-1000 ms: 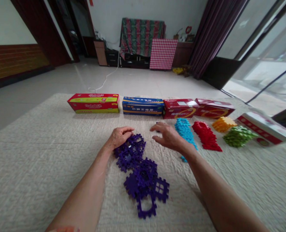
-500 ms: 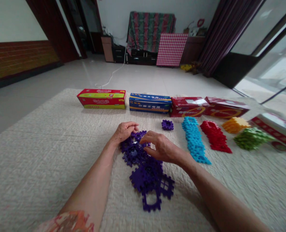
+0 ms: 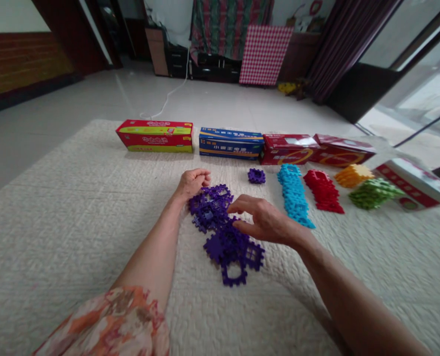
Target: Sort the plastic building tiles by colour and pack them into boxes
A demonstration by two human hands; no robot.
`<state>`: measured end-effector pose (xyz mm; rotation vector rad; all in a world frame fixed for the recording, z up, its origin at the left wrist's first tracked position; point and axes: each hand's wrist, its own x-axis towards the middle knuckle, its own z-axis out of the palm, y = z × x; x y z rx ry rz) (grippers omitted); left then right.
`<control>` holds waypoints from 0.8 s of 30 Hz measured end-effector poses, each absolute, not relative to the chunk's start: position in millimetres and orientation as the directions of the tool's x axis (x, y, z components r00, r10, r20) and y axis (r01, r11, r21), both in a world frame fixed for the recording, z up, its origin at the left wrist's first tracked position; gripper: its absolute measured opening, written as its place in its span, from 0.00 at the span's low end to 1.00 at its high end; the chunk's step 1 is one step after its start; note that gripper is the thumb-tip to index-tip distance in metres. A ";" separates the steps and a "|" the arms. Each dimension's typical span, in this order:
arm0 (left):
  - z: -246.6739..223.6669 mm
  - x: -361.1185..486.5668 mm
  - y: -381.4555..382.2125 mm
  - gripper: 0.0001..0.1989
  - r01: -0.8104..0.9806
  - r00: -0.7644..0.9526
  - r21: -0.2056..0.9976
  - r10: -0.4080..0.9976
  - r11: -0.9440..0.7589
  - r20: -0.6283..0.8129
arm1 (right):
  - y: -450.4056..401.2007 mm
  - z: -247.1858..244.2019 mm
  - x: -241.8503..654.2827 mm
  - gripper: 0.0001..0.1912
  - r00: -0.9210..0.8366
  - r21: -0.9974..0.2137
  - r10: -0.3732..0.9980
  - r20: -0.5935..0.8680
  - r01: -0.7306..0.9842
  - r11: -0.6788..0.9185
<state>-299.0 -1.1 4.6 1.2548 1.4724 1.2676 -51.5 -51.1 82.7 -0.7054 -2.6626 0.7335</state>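
your work is sitting on a cream mat (image 3: 74,207); its far edge is running just behind the box row, its left edge is slanting well off from your left arm, wide weave lying between. purple pile (image 3: 225,237) is lying mid-mat between your hands. left hand (image 3: 193,183) is resting at its far left side, fingers loosely curled; can't tell if it's gripping a piece. right hand (image 3: 259,217) is hanging by the pile's right side, thumb and fingers parted, holding nothing that shows; can't tell if it's touching.

light-blue stack (image 3: 296,198) is standing closest beyond your right hand; boxes are fencing the far side.

counting five boxes: red-and-yellow (image 3: 156,138), blue (image 3: 230,146), two dark red (image 3: 286,151), white-and-red (image 3: 415,183). four coloured stacks: light-blue, red (image 3: 321,192), yellow (image 3: 353,175), green (image 3: 375,194). one small purple cluster (image 3: 251,176) is sitting apart.
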 end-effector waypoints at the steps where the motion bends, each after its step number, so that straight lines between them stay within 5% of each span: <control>1: 4.5 -299.1 -1.1 0.15 0.182 -0.177 0.983 0.984 0.003 0.030 | -57.2 85.1 -49.6 0.13 -0.849 -0.550 0.510 0.138 0.363 0.752; 8: 4.5 -300.0 -0.1 0.17 0.248 -0.162 0.969 0.986 0.003 0.039 | -83.3 88.2 -42.9 0.19 -0.885 -0.567 0.466 0.008 0.380 0.731; 15: 3.6 -300.4 -1.2 0.17 0.273 -0.152 0.962 0.986 -0.023 0.067 | -84.9 83.2 -44.5 0.10 -0.896 -0.544 0.441 0.054 0.344 0.765; 21: 4.6 -299.7 -2.4 0.18 0.284 -0.166 0.959 0.986 0.015 0.033 | -58.7 78.8 -31.1 0.12 -0.674 -0.501 0.689 0.266 0.514 0.696; 24: 3.9 -299.5 -2.4 0.18 0.289 -0.168 0.957 0.985 0.026 0.024 | -39.7 67.8 -19.6 0.13 -0.600 -0.423 0.775 0.200 0.660 0.621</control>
